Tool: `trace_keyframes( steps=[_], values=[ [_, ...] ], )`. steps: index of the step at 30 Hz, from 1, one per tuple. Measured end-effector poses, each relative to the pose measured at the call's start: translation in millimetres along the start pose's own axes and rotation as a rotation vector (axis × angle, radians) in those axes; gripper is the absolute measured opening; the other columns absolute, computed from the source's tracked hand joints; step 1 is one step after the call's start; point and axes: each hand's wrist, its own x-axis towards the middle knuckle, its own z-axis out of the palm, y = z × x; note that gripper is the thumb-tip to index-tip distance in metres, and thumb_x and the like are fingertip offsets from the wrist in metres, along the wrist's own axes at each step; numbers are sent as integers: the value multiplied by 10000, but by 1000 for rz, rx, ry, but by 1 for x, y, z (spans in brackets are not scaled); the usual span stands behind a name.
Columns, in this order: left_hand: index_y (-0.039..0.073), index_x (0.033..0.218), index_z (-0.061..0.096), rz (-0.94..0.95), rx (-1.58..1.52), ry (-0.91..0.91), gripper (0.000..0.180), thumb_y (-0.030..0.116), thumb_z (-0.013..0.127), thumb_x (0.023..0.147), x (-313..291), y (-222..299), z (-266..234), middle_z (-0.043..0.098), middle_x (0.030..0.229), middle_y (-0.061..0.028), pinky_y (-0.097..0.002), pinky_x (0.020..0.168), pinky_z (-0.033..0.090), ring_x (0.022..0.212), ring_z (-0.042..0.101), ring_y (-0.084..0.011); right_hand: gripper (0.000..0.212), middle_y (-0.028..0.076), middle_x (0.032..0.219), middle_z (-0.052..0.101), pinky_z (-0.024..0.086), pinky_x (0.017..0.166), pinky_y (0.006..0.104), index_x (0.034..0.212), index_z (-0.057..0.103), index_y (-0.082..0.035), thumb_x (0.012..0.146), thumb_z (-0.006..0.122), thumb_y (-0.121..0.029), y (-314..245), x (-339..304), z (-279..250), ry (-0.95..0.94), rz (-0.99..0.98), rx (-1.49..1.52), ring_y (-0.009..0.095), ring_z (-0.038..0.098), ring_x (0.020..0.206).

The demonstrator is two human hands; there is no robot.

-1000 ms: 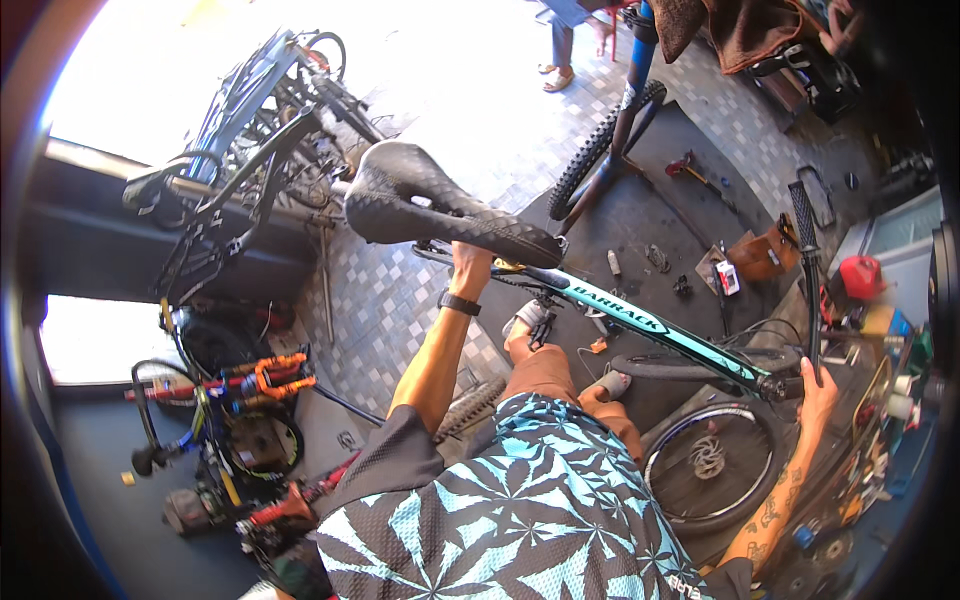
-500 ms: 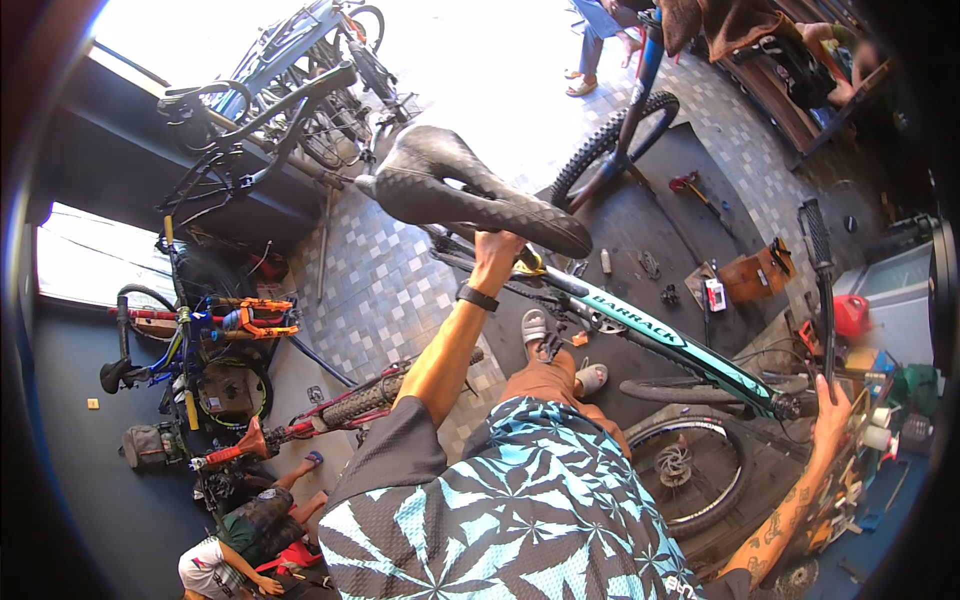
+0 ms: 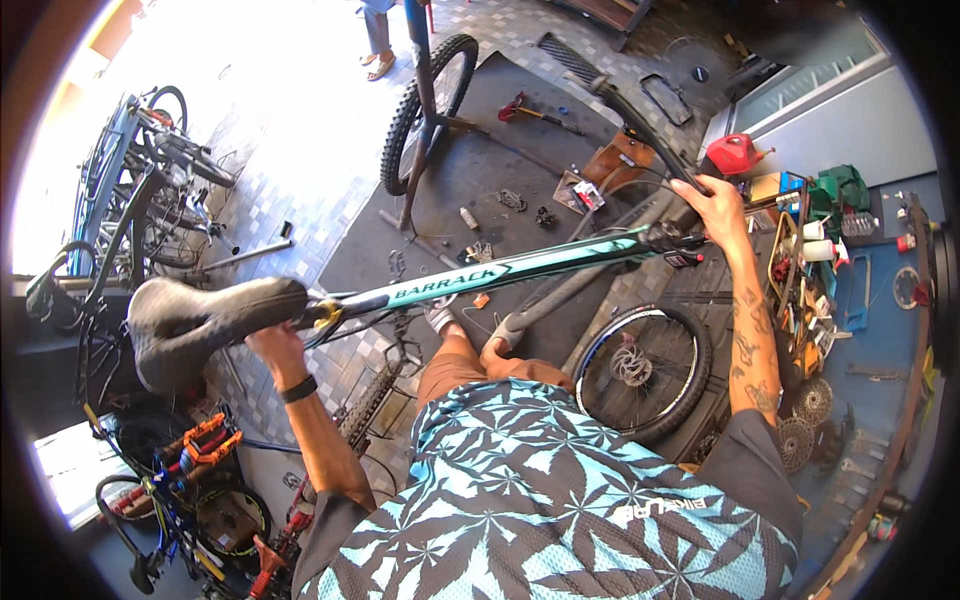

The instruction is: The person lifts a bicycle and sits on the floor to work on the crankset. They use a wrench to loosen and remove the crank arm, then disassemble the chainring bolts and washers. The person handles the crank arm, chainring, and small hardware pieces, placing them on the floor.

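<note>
A mint-green and black bicycle frame (image 3: 470, 283) stretches across the middle, its black saddle (image 3: 215, 325) at the left and its black handlebar (image 3: 640, 120) at the right. Just under the saddle, my left hand (image 3: 277, 352) is closed around the seat post area; the saddle hides part of the fingers. My right hand (image 3: 718, 212) wraps around the handlebar beside the stem. One ribbed grip (image 3: 568, 58) sticks out far from me. Below the top tube a grey tyre (image 3: 590, 285) shows, seen nearly edge-on.
A loose wheel with a brake disc (image 3: 632, 365) lies right of my legs. Beyond the frame are a repair stand (image 3: 425, 110), a knobbly tyre (image 3: 400, 140) and a red-handled tool (image 3: 512, 107). Tools crowd the right (image 3: 815, 330); several bicycles (image 3: 150, 190) stand left. A person's legs (image 3: 378, 40) show at the back.
My view has turned to the right. The bicycle has swung with both hands on it, its saddle now farther left and nearer, its handlebar farther from me.
</note>
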Motion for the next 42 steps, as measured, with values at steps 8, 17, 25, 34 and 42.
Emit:
trace_keyframes(
  steps=[8,17,25,34,42],
  values=[
    [49,718,596,27,-36,61,284,71,618,1000,-2,66,-20,443,646,28,-305,676,453,575,322,-76,719,192,918,754,536,835,402,1061,781,-13,801,760,-682,-31,70,36,8,-133,51,293,732,887],
    [11,798,667,1036,1204,-54,286,155,607,1038,-15,78,-26,538,657,3,-245,588,368,586,417,-59,638,111,677,631,488,678,376,926,770,-7,887,712,-641,-45,141,48,96,-345,64,227,638,683],
    [117,641,414,150,27,-106,455,194,552,1068,-87,120,1,305,623,47,-274,544,244,557,263,-66,630,105,637,601,465,639,383,946,799,-38,913,669,-654,-77,144,22,105,-526,33,198,615,642],
    [129,689,436,247,-48,-99,400,159,570,1065,-124,159,-1,296,568,57,-268,502,234,500,250,-55,652,102,652,635,512,655,391,892,761,-58,933,629,-695,-139,158,10,70,-577,-36,235,710,721],
    [50,846,577,277,-95,7,212,139,625,1032,-126,200,31,339,556,61,-242,458,245,465,295,-47,453,69,577,625,462,566,263,706,613,-49,1082,592,-300,-215,16,51,255,-793,1021,121,584,515]
  ],
)
